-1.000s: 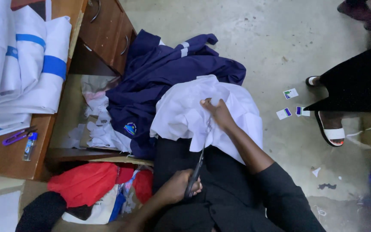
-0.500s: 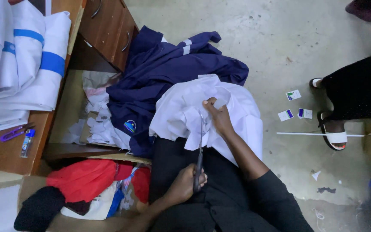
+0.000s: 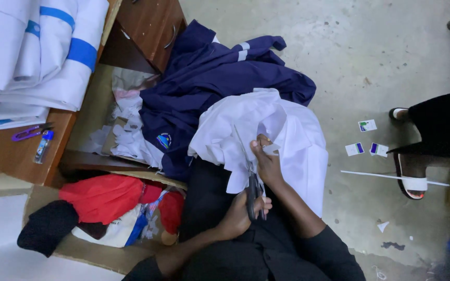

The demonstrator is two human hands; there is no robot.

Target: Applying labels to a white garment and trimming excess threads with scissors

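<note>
Scissors (image 3: 249, 179) have advanced further into the white cloth (image 3: 282, 130). Left hand (image 3: 241, 213) grip clasps their handles; right hand (image 3: 266, 161) pinches the cloth taut for the blades.

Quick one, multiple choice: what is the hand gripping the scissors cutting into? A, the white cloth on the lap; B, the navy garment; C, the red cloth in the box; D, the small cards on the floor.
A: the left hand holds the scissors with the blades running up into the white cloth, which the right hand pinches; the navy garment lies behind, uncut.
</note>
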